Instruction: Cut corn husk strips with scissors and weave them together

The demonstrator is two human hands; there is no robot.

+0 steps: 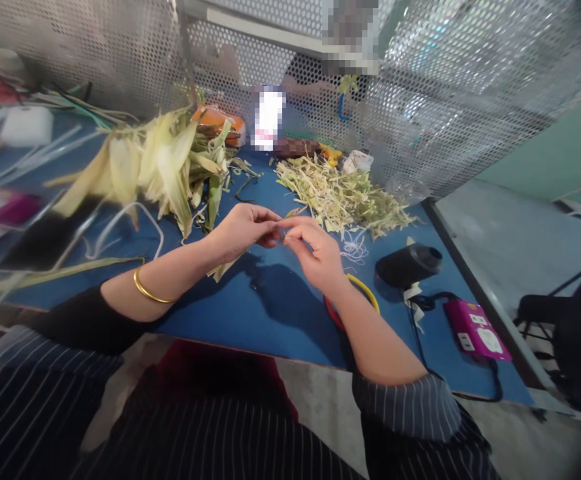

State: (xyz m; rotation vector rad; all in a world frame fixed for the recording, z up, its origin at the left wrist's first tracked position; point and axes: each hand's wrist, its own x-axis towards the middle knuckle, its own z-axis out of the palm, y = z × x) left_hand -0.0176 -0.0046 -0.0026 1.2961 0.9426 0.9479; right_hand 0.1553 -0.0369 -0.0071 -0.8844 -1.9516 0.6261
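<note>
My left hand (248,232) and my right hand (315,250) meet over the middle of the blue table (280,320), fingertips close together. Both are closed in a pinch; whatever lies between the fingers is too small to make out. A pale piece of husk (225,269) shows just below my left hand. Behind and left of the hands lies a heap of dried corn husks (165,163). Beyond my right hand spreads a pile of shredded husk (338,193), with a tangle of white thread (354,247) at its near edge.
Right of my forearm lie a black cylinder (408,265) and a purple power strip (478,330) with a cable. A red and yellow ring (368,290) sits partly under my right forearm. A perforated metal screen (315,100) rises behind, with a lit phone (269,117) before it.
</note>
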